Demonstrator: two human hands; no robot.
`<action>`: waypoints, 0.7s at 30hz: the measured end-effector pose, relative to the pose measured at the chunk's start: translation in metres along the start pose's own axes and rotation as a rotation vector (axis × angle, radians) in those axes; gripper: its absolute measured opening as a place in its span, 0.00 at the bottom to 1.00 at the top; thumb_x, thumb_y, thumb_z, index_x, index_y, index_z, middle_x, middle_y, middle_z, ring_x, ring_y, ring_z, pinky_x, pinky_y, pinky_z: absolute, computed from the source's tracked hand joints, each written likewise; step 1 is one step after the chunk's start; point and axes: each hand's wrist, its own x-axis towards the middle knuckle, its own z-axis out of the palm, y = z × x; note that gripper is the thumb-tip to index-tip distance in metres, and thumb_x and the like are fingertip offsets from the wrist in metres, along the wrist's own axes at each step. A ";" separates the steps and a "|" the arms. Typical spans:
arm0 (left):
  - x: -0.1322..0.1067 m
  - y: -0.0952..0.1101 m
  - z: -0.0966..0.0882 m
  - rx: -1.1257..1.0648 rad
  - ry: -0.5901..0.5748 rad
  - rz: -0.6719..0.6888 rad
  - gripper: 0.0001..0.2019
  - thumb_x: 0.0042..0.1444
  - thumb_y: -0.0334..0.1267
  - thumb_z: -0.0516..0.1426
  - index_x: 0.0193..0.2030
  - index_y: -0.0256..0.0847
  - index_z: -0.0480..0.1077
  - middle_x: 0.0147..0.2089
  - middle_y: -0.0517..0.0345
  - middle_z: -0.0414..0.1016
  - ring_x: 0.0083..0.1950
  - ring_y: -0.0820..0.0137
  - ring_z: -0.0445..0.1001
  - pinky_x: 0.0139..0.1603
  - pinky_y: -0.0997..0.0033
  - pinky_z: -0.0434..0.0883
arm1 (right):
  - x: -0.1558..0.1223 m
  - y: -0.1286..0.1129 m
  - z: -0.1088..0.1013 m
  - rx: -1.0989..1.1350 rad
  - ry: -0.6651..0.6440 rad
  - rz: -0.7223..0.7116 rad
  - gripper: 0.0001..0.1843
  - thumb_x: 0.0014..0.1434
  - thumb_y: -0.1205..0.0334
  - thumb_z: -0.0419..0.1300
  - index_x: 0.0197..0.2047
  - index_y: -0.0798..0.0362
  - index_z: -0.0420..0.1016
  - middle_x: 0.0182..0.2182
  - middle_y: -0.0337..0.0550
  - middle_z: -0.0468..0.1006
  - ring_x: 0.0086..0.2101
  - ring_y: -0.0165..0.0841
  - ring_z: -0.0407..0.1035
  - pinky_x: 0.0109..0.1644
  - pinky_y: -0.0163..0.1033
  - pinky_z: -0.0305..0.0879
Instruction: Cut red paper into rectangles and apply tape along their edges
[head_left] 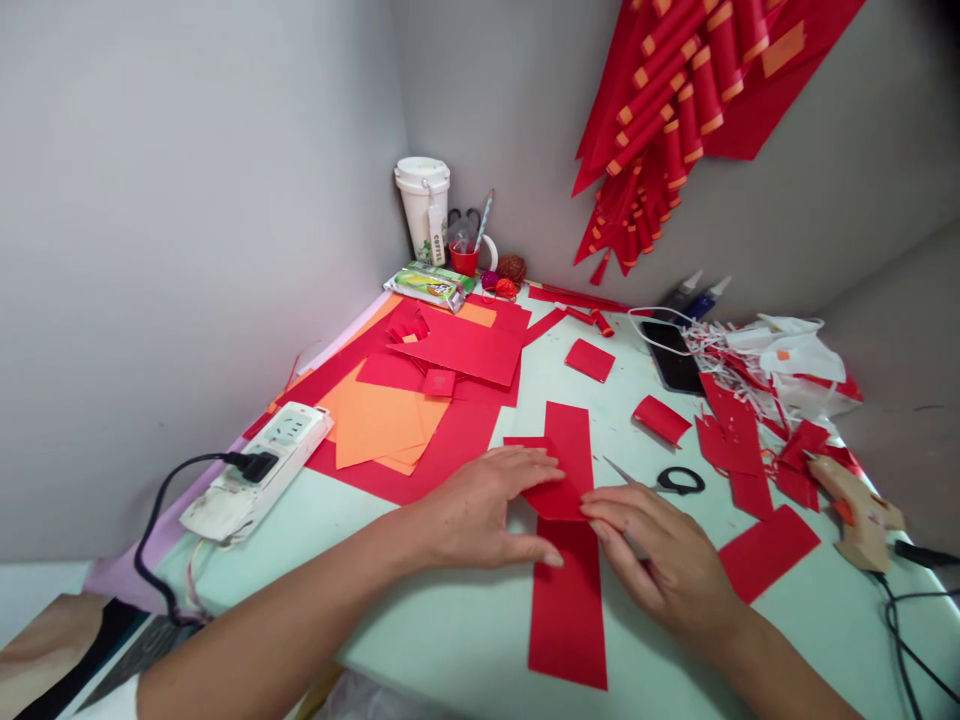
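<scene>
A long red paper strip lies lengthwise in front of me on the pale table. Across its middle sits a smaller red paper piece. My left hand rests on the left side of this smaller piece, fingers stretched out and thumb apart over the strip. At its right corner, my right hand pinches the edge between thumb and fingertips. Partly behind the right hand lies a pair of scissors with a black handle.
Red and orange sheets pile up at back left, near a power strip with a plug. A phone, paper scraps and a glue gun lie right. A coffee cup stands behind; red paper firecrackers hang on the wall.
</scene>
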 end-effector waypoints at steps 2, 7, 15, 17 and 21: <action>0.001 0.000 -0.001 -0.023 0.071 -0.006 0.23 0.55 0.42 0.63 0.58 0.43 0.70 0.63 0.50 0.69 0.66 0.63 0.64 0.65 0.59 0.61 | 0.003 -0.001 -0.003 -0.037 0.069 0.025 0.11 0.63 0.72 0.54 0.47 0.52 0.71 0.40 0.47 0.79 0.41 0.35 0.74 0.43 0.41 0.71; 0.002 -0.002 -0.005 0.004 0.112 -0.001 0.20 0.54 0.32 0.60 0.55 0.48 0.72 0.62 0.56 0.70 0.64 0.64 0.66 0.65 0.59 0.61 | 0.006 -0.009 -0.005 0.044 0.092 -0.025 0.11 0.59 0.74 0.57 0.44 0.52 0.72 0.39 0.47 0.79 0.39 0.36 0.74 0.42 0.42 0.71; 0.000 0.001 -0.006 -0.073 0.066 0.027 0.34 0.43 0.55 0.68 0.58 0.48 0.70 0.62 0.50 0.70 0.65 0.57 0.63 0.66 0.54 0.59 | 0.005 -0.015 0.002 0.265 0.169 0.178 0.08 0.61 0.71 0.56 0.39 0.50 0.73 0.35 0.45 0.79 0.38 0.37 0.75 0.41 0.42 0.73; -0.001 0.004 -0.009 -0.099 0.079 0.007 0.34 0.44 0.56 0.67 0.59 0.49 0.69 0.62 0.52 0.69 0.66 0.58 0.62 0.66 0.54 0.58 | 0.004 -0.014 0.002 0.212 0.264 0.205 0.09 0.61 0.72 0.56 0.41 0.49 0.73 0.36 0.44 0.79 0.38 0.36 0.75 0.41 0.42 0.73; -0.003 0.009 -0.014 -0.097 0.127 0.006 0.41 0.43 0.56 0.67 0.64 0.50 0.62 0.66 0.52 0.63 0.69 0.57 0.55 0.68 0.52 0.55 | -0.003 -0.009 -0.005 0.004 0.435 0.179 0.15 0.59 0.74 0.57 0.47 0.48 0.70 0.42 0.47 0.79 0.44 0.39 0.74 0.46 0.46 0.73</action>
